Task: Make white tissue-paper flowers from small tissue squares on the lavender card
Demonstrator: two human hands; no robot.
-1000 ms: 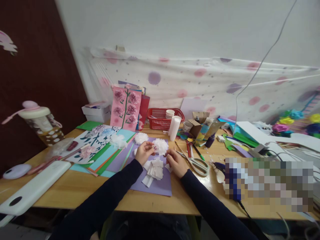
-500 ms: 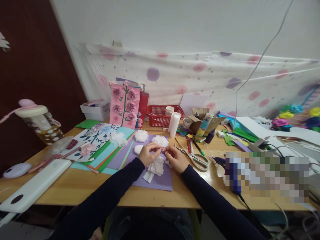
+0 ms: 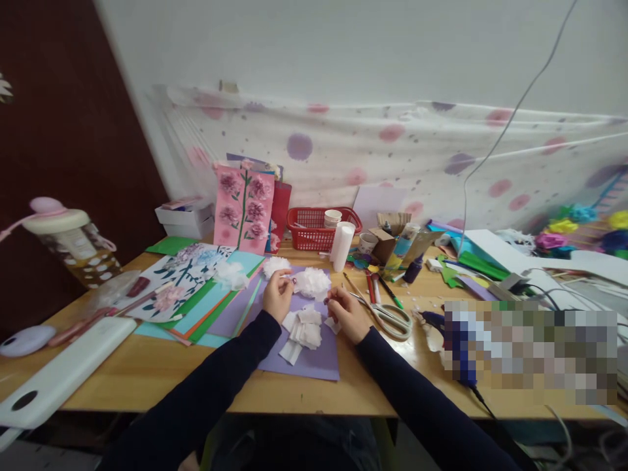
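My left hand (image 3: 278, 296) is raised over the purple sheet (image 3: 307, 370), thumb and fingers pinched, with a small pinkish-purple spot at the tips. What it holds, if anything, is too small to make out. Across from it, my right hand (image 3: 347, 313) also has its fingertips together, a dark reddish spot showing there; any held thing is unclear. Between and behind the hands lies a fluffy white paper flower (image 3: 314, 282). A second white flower (image 3: 275, 267) sits behind my left hand, partly covered. Cut white paper pieces (image 3: 305, 330) lie piled on the sheet between my wrists.
Scissors (image 3: 392, 320), pens and a brush lie right of my right hand, with a blue glue gun (image 3: 461, 347) beyond. A white paper roll (image 3: 342, 246) stands before a red basket (image 3: 314, 237). Coloured sheets (image 3: 210, 314) spread left; a pink flower picture (image 3: 244, 209) leans behind.
My hands were together over the paper pieces and have parted. The left moved left and slightly away from me, the right slightly right. The white flower and paper pile are now less covered.
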